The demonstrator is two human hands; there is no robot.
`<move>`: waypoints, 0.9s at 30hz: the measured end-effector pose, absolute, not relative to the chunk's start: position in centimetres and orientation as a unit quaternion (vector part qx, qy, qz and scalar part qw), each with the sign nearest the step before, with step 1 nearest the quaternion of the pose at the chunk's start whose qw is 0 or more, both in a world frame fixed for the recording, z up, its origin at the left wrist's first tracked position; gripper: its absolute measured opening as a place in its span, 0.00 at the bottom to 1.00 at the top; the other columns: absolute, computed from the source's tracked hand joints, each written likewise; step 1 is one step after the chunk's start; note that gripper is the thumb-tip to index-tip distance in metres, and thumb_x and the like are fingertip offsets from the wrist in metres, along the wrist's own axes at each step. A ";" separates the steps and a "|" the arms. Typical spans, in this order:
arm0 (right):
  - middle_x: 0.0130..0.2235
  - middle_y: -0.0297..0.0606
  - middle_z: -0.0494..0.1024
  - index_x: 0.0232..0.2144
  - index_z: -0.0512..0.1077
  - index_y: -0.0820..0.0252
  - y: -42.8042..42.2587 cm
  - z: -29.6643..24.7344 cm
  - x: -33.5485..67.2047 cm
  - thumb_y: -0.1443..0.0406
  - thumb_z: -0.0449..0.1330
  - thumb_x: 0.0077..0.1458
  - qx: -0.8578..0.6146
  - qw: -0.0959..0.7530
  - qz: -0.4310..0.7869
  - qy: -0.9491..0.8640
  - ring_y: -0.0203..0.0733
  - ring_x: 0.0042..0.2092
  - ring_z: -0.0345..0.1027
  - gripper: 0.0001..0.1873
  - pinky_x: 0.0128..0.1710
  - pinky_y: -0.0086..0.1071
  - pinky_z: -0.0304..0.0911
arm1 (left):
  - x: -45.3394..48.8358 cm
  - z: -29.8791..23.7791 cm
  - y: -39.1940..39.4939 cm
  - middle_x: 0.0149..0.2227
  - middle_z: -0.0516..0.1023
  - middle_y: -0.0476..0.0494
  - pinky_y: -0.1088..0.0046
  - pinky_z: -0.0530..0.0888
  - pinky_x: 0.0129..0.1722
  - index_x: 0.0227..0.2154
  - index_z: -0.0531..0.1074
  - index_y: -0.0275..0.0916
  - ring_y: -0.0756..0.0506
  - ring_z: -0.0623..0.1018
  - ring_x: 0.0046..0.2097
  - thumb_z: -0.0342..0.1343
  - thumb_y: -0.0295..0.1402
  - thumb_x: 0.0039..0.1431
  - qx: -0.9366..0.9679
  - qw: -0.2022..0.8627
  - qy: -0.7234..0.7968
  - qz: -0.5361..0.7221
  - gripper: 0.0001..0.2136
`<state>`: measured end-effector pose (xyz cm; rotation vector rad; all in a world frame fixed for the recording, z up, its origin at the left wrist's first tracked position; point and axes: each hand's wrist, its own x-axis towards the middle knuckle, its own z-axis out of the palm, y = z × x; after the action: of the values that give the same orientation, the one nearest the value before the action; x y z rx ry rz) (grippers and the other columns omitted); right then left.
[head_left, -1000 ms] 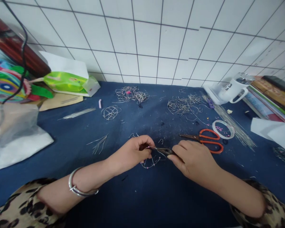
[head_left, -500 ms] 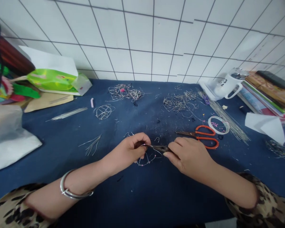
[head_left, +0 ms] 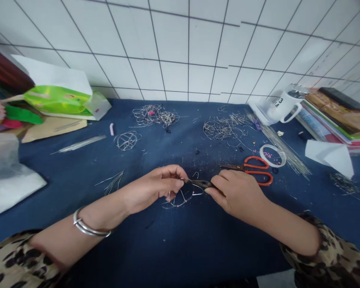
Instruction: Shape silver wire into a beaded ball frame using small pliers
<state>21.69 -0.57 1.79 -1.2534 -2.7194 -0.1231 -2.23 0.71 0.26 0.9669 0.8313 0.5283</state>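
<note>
My left hand [head_left: 160, 185] pinches a rounded wire frame [head_left: 177, 205] strung with small pink beads, part of it hidden behind the fingers. In my right hand [head_left: 235, 192] is a pair of dark pliers [head_left: 202, 183], its handles mostly covered by the palm. The plier tips meet the wire right at my left fingertips. Just beyond my right hand lie scissors [head_left: 258, 173] with orange handles, blades pointing left. A clear round dish [head_left: 283, 158] of pink beads sits behind the scissors.
Tangled wire [head_left: 220, 128] and a beaded wire heap [head_left: 150, 115] lie toward the tiled wall. A wire ball [head_left: 127, 141] and cut wires [head_left: 114, 182] are at left. Straight wires [head_left: 297, 162], a white mug [head_left: 288, 105] and stacked books [head_left: 333, 124] stand right.
The view has shifted slightly, so the table things appear a little further left. My left hand has turned a little, its thumb now over the wire at the plier tips. Both holds continue.
</note>
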 end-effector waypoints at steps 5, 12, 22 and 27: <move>0.26 0.34 0.68 0.28 0.67 0.57 -0.5 1.7 21.7 0.55 0.45 0.60 -0.419 0.078 -0.045 -0.904 0.37 0.28 0.60 0.18 0.29 0.31 0.47 | -2.4 0.0 1.0 0.29 0.66 0.49 0.76 0.66 0.28 0.37 0.69 0.36 0.53 0.66 0.27 0.54 0.30 0.55 0.448 0.784 0.362 0.234 0.06; 0.26 0.33 0.68 0.28 0.68 0.58 -0.5 1.8 21.7 0.55 0.45 0.59 -0.413 0.078 -0.045 -0.906 0.36 0.28 0.60 0.17 0.29 0.31 0.46 | -2.6 -0.1 1.3 0.30 0.69 0.47 0.74 0.69 0.30 0.36 0.68 0.36 0.52 0.69 0.30 0.56 0.29 0.54 0.444 0.793 0.356 0.218 0.07; 0.26 0.34 0.68 0.27 0.68 0.58 -0.7 2.0 21.5 0.56 0.46 0.59 -0.407 0.073 -0.041 -0.910 0.36 0.29 0.60 0.18 0.29 0.31 0.47 | -2.8 0.4 1.3 0.29 0.70 0.49 0.73 0.69 0.31 0.33 0.70 0.37 0.52 0.70 0.29 0.60 0.27 0.47 0.448 0.782 0.370 0.226 0.08; 0.26 0.34 0.68 0.27 0.68 0.58 -0.8 2.3 21.5 0.56 0.46 0.59 -0.416 0.073 -0.045 -0.905 0.37 0.29 0.60 0.17 0.30 0.31 0.47 | -2.7 0.7 1.0 0.30 0.71 0.48 0.73 0.69 0.32 0.33 0.70 0.36 0.51 0.71 0.31 0.59 0.26 0.48 0.463 0.761 0.385 0.241 0.08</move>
<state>21.46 -0.77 2.27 -1.2501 -2.7199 -0.1344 -2.69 1.01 0.70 1.0074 0.8375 0.5235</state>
